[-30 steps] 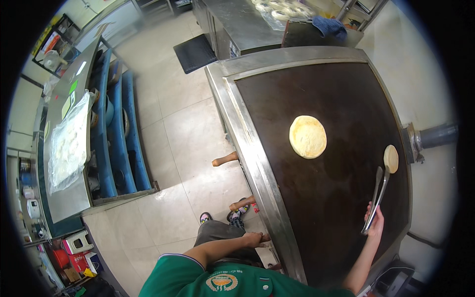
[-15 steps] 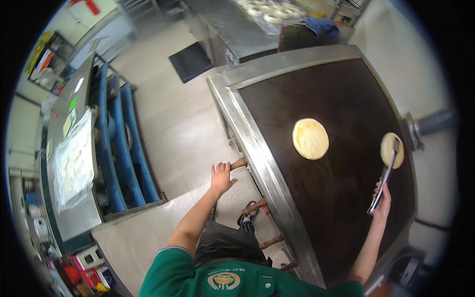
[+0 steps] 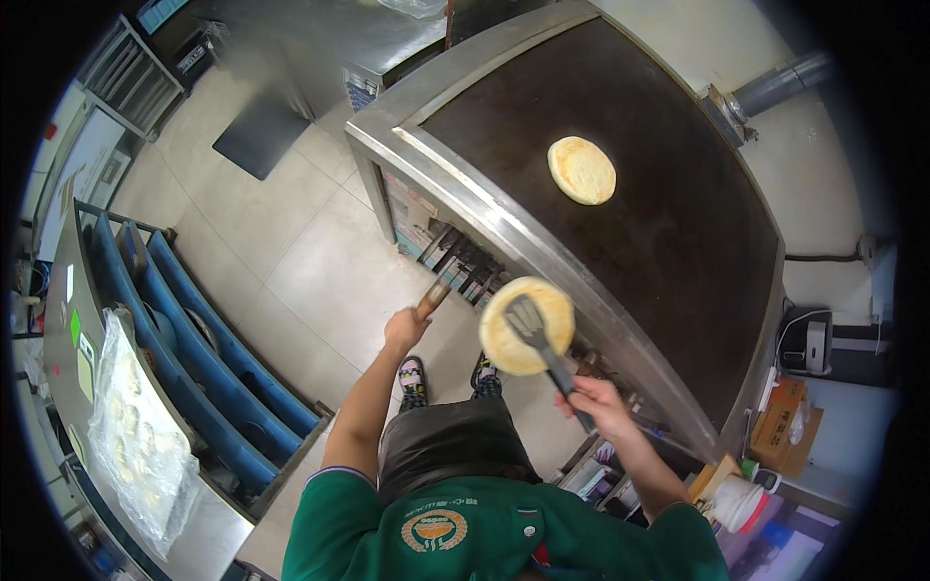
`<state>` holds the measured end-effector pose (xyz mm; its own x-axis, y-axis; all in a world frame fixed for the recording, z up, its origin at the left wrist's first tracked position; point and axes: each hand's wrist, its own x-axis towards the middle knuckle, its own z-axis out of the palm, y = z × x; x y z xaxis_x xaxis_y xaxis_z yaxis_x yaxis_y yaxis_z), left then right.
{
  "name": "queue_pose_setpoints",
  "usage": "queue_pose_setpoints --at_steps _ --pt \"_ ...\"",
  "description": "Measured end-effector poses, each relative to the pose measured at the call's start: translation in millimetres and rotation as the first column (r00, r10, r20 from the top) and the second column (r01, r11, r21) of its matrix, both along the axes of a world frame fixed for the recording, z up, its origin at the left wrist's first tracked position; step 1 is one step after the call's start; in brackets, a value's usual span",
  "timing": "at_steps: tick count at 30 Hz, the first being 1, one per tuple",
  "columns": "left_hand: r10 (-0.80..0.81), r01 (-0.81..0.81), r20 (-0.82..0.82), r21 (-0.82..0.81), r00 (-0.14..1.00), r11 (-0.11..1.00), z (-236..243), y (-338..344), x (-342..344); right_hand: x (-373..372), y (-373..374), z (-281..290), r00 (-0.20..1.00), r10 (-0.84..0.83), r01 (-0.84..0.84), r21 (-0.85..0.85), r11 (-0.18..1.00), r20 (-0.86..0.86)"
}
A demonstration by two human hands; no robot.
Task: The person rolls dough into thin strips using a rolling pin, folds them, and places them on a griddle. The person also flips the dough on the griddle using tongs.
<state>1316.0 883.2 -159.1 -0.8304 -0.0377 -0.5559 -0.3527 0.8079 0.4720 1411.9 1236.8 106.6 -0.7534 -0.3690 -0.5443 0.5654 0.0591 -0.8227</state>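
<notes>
My right hand (image 3: 601,407) grips dark-handled tongs (image 3: 548,356) with a slotted, spatula-like head. A round, pale golden flatbread (image 3: 502,341) is held at the head, raised off the griddle beside its front edge. The bread's underside and the tongs' lower jaw are hidden. My left hand (image 3: 405,330) is closed around a brown wooden handle (image 3: 432,298) below the griddle's front. Beyond that handle, a dark barred part (image 3: 463,263) shows under the steel edge. A second flatbread (image 3: 582,170), lightly browned, lies flat on the dark griddle (image 3: 668,252).
A steel worktable (image 3: 218,528) at the left carries pale dough pieces (image 3: 136,436) under plastic film. Blue shelves (image 3: 208,387) run along its side. A black mat (image 3: 260,136) lies on the tiled floor. A cardboard box (image 3: 783,426) stands at the right.
The flatbread in the tongs has come off the griddle's right side, over to the front edge. My left hand remains around a wooden handle. The view has shifted and turned.
</notes>
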Motion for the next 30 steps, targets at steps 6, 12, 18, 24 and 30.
queue_pose_setpoints --at_steps 6,12,18,24,30 --pt "0.037 -0.035 0.08 -0.024 0.996 0.999 13.6 -106.9 150.2 3.3 -96.2 -143.4 0.961 -0.25 0.258 -0.057 0.964 0.119" --pt "0.075 -0.067 0.1 -0.079 0.992 0.995 11.9 -191.6 254.0 -59.7 -145.7 -221.2 0.839 -0.507 0.534 -0.126 0.836 0.198" --pt "0.104 -0.094 0.149 -0.076 0.983 0.993 -3.3 -204.6 273.4 8.7 -103.1 -208.4 0.883 -0.335 0.391 -0.121 0.912 0.329" --pt "0.09 -0.083 0.144 -0.055 0.985 0.995 5.3 -198.8 272.7 42.5 6.4 -18.3 0.958 -0.279 0.281 -0.02 0.96 0.074" --pt "0.083 -0.083 0.09 -0.007 0.992 0.997 -10.2 -206.5 278.0 -124.4 33.3 48.5 0.941 -0.335 0.338 0.135 0.931 -0.047"
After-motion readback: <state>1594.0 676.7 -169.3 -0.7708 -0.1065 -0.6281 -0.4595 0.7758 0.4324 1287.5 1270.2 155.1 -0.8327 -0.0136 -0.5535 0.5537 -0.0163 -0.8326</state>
